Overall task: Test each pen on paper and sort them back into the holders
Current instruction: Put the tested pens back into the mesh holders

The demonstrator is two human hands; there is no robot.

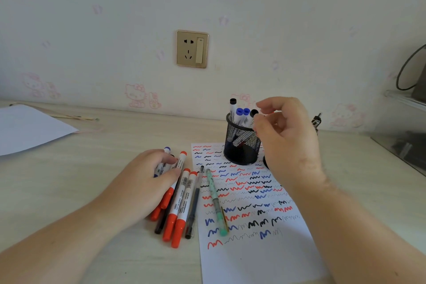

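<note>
Partly done: the paper (251, 193) is covered in squiggles and the mesh holder (243, 143) on it holds several markers — a pile of pens (177, 210) waits on the bench (92, 168). The left hand (147, 182) pinches one from the pile; the right hand (288, 136) hovers at the holder, fingers loosely curled, apparently empty.
</note>
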